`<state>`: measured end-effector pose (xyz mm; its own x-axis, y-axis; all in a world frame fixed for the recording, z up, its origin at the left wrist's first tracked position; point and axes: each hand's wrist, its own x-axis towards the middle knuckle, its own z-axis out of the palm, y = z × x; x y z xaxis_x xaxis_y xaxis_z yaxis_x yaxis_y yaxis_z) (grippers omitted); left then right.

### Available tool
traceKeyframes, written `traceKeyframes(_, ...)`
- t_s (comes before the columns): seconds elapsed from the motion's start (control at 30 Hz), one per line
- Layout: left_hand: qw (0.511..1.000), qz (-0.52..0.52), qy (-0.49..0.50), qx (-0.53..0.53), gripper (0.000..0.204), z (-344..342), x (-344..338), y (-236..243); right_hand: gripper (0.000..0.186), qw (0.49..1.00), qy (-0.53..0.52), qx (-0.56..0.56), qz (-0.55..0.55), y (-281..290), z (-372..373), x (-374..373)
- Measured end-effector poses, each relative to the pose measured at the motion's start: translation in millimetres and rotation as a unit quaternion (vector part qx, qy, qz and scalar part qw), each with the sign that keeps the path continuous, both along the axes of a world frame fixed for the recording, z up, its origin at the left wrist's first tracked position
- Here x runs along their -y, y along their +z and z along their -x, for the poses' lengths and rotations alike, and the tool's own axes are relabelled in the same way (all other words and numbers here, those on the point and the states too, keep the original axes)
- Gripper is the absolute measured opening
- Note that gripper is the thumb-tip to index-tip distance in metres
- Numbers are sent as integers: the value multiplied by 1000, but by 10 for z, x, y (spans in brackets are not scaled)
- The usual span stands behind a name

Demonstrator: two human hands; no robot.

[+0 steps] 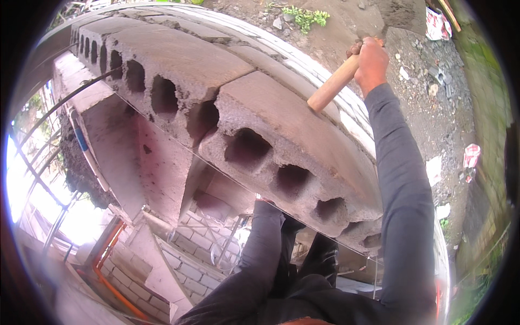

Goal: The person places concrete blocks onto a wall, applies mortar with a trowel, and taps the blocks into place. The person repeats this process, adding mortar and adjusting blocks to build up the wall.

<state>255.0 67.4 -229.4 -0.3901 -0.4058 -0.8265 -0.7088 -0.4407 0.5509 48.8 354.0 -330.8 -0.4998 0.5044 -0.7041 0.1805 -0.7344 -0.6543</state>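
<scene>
My right hand [372, 62] is closed round a tool with a thick, pale wooden handle [337, 84]; its other end is hidden by the fist. The handle's butt meets or nearly meets the top of a grey hollow concrete block [303, 130], close to its far edge. Only a sliver of my left hand [262, 199] shows beneath the block's near face, its fingers hidden behind it. Another hollow block [179, 57] stands end to end with the first, a dark joint between them. A thin string line [230, 177] runs along their lower near edge.
Below on the near side are a pale brick wall [192, 238], a concrete ledge [162, 162] and an orange pipe [100, 260]. A dark rod [81, 86] juts from the left. Beyond the wall lie rubble [439, 76], litter [437, 24] and a green plant [306, 17].
</scene>
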Motion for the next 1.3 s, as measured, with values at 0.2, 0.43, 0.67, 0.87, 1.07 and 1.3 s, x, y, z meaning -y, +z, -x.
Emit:
traceKeyframes(0.2,990,134,28,-39,68,455,642,700,12,992,-47,-117,16,301,723,63)
traceKeyframes(0.43,909,249,-143,-301,60,1657,1345,947,15,993,-73,-89,-9,138,1331,725)
traceKeyframes(0.67,916,193,-227,-269,48,2254,1314,847,12,991,-30,-101,-77,-52,1726,1119)
traceKeyframes(0.87,915,199,-216,-277,51,2278,1181,847,16,980,-57,-185,-37,-250,1977,622)
traceKeyframes(1.07,915,232,-180,-276,51,2266,1100,838,15,991,-13,-125,-43,-255,1738,1142)
traceKeyframes(1.3,920,205,-178,-282,57,2343,987,757,12,796,51,-161,-582,-1304,1797,921)
